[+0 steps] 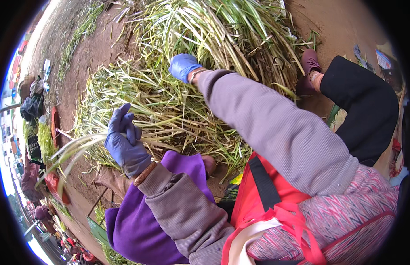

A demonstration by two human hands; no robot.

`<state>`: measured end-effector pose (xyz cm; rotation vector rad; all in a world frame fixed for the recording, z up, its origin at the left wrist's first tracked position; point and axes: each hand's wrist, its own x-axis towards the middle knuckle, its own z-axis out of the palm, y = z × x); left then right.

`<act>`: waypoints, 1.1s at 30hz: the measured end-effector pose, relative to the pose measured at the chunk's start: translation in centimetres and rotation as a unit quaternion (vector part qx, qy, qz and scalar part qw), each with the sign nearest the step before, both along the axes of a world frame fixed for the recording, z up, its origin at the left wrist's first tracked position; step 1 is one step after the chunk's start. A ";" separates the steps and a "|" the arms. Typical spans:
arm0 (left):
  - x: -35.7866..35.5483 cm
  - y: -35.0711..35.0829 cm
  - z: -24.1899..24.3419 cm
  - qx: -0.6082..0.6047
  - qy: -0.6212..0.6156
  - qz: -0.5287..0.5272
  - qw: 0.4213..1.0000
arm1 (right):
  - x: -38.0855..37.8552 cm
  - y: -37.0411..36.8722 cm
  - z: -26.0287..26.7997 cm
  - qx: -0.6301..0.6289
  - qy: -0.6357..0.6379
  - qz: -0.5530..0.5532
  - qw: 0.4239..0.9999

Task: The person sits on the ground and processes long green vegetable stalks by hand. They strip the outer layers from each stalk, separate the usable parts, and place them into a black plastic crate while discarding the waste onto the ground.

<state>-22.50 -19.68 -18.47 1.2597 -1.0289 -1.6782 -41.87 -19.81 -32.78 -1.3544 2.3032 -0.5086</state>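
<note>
My left hand [127, 140], in a blue glove, holds a few long pale-green plant stalks [92, 140] whose leafy ends droop to the left. Beneath and beyond it spreads a heap of cut long-leaved green plants [105, 96], with brownish stems among them. My right hand [184, 68], gloved the same way, is at the heap's upper part with its fingers curled down. Its fingertips are hidden, so whether it grips any leaves cannot be seen. Beside it lies a thicker pile of long stalks [224, 43], pale and brown at the stem ends.
Brown bare ground [108, 46] surrounds the heap, with scattered leaves [80, 36]. Purple cloth [152, 215] covers one knee; a black-trousered leg and a maroon shoe [310, 61] stand at right. A red curved object [55, 126], dark bags [32, 106] and people [30, 182] are at left.
</note>
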 end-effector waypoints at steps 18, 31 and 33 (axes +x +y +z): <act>0.0 4.3 2.9 -0.023 0.146 -0.216 0.965 | 3.6 10.4 17.9 -0.187 -0.490 0.047 0.850; 0.8 6.9 7.3 -0.079 0.050 -0.116 0.989 | -0.4 13.5 20.7 -0.272 -0.157 0.057 0.948; 0.8 6.8 7.2 -0.072 0.061 -0.118 0.988 | 1.4 14.7 19.5 -0.343 -0.098 0.281 0.891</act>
